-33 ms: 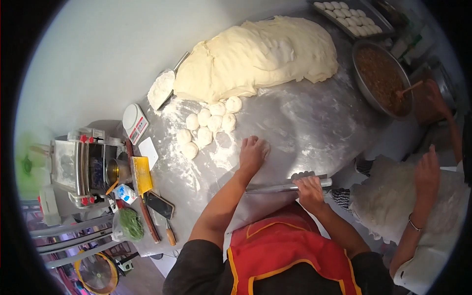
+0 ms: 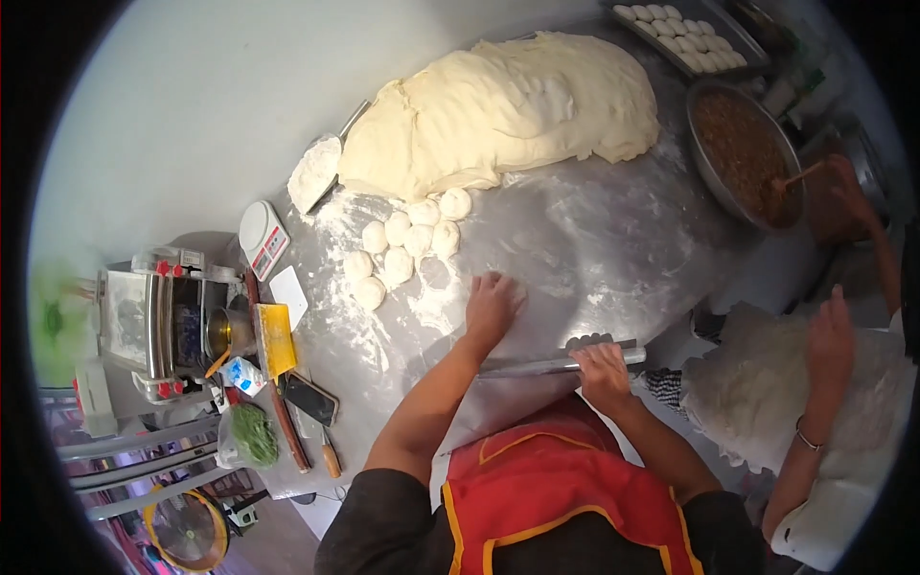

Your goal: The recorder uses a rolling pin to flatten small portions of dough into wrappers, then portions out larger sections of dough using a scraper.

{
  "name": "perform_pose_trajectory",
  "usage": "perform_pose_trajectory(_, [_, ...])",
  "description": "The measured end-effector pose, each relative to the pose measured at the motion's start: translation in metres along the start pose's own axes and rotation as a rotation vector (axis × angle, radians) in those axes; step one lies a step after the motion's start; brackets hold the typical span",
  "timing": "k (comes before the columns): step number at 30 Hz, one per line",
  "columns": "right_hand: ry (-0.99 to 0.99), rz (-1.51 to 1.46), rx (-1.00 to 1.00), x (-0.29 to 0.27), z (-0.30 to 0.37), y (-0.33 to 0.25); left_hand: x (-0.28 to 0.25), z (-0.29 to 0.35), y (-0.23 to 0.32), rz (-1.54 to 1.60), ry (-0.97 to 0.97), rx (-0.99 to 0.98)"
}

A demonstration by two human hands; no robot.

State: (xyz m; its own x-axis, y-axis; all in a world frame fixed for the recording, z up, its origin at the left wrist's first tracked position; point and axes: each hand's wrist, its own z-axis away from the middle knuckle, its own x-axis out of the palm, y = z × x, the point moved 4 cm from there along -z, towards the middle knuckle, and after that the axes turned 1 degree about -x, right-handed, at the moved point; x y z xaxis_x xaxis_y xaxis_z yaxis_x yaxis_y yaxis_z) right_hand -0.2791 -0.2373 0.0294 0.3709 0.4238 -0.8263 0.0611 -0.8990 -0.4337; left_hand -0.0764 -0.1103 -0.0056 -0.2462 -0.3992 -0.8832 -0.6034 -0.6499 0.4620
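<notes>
1. Evidently, a silver bar [image 2: 556, 365] is held across the near edge of the table [image 2: 546, 259], just in front of a red apron [image 2: 551, 470].
2. By the right hand [image 2: 604, 372] it is grasped near its right end, the fingers being curled over it from above.
3. The left hand [image 2: 493, 302] is lowered farther in on the table, apart from the bar; its fingers are half bent, and whether anything is held beneath them cannot be told.
4. As a judgement, the bar is best kept level and pressed evenly, with the left fingers kept clear of it.
5. Beyond the left hand, floured dough balls [image 2: 418, 240] are clustered, and behind them a large dough slab [image 2: 498, 115] is spread beside a scoop of flour [image 2: 314, 177].
6. Toward the left, small markings are borne by a scale [image 2: 264, 238] and a blue-and-white packet [image 2: 243, 377]; they are too small to be read reliably. No lettering is seen on the bar.
</notes>
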Motion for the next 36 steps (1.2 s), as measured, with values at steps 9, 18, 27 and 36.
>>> perform_pose_trajectory(9, [-0.227, -0.039, -0.025, 0.037, -0.051, -0.004, -0.036, 0.080, 0.002, -0.023, 0.045, -0.232])
perform_pose_trajectory(18, [-0.292, 0.133, 0.085, 0.070, -0.087, 0.025, -0.021, 0.064, -0.022, -0.277, 0.094, -0.271])
perform_pose_trajectory(27, [-0.102, 0.373, 0.061, 0.099, -0.203, 0.057, -0.043, -0.053, -0.062, -0.354, 0.205, -0.221])
perform_pose_trajectory(36, [-0.197, 0.079, 0.007, 0.055, -0.040, -0.005, -0.026, 0.120, -0.008, -0.129, 0.079, -0.123])
